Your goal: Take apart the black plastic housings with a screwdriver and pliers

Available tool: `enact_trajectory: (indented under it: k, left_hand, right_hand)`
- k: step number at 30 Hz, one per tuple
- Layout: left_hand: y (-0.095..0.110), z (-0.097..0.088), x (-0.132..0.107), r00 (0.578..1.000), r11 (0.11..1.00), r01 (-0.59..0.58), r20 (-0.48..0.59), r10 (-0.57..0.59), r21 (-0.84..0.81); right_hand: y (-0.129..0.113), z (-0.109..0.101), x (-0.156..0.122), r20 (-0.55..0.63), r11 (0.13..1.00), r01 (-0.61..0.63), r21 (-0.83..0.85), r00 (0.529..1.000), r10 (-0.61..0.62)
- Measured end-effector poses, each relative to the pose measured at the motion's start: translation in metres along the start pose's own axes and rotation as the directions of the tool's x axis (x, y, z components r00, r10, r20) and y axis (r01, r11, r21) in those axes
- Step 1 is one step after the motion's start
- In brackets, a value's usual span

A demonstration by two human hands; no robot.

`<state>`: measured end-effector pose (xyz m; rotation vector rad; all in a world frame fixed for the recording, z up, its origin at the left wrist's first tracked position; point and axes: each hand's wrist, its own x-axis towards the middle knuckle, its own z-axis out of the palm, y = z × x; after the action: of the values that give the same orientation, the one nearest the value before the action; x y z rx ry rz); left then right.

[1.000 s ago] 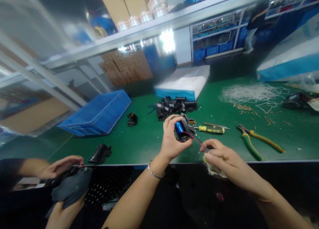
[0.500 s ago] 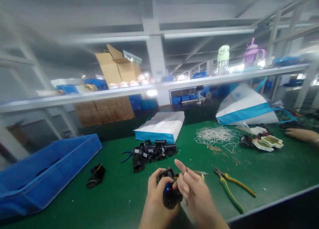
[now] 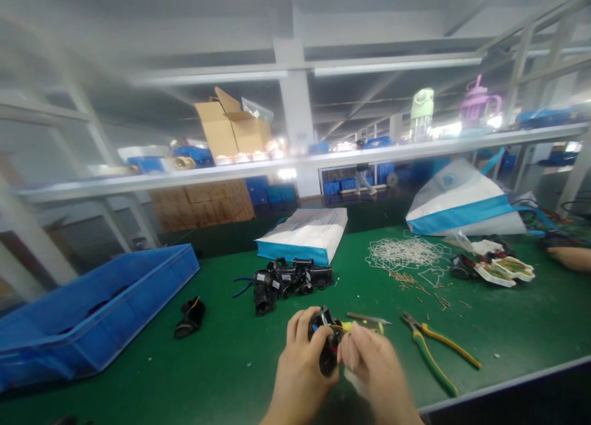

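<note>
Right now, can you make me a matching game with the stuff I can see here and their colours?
Things:
1. pliers
2. crate
3. cardboard box
4. small part in the left hand

Colours:
A. blue
B. black
C. brown
D. green and yellow handles

Pairs: 1-D, 2-A, 3-C, 4-B
</note>
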<state>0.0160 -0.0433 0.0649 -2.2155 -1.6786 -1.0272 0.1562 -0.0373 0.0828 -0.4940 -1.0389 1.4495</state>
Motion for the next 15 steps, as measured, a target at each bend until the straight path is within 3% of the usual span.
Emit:
enact_trajectory:
  k: [2,5,8,11,14,15]
  left_hand:
    - [0.0,-0.001,0.005,0.998,0.998,0.055,0.016,-0.055,-0.036]
    - [-0.003,-0.002,0.011,0.986,0.984,0.162,0.058,-0.157,-0.079]
    - [-0.002,0.001,0.013,0.98,0.976,0.186,0.087,-0.177,-0.113]
    - [-0.002,0.002,0.017,0.985,0.982,0.159,0.077,-0.151,-0.105]
    - [-0.023,-0.009,0.021,0.985,0.984,0.17,0.038,-0.168,-0.051]
    - [-0.034,-0.015,0.021,0.969,0.969,0.245,-0.038,-0.246,-0.012]
  right_hand:
    - [0.011,0.007,-0.011,0.003,0.972,0.053,-0.228,0.999,-0.054]
    - [0.031,0.018,-0.027,0.033,0.852,0.157,-0.499,0.986,-0.163]
    - [0.042,0.025,-0.037,0.088,0.806,0.207,-0.555,0.978,-0.19]
    - [0.036,0.026,-0.044,0.139,0.791,0.235,-0.566,0.972,-0.189]
    - [0.019,0.02,-0.06,0.155,0.823,0.177,-0.54,0.982,-0.109]
    - [0.012,0.016,-0.067,0.16,0.84,0.137,-0.525,0.985,-0.061]
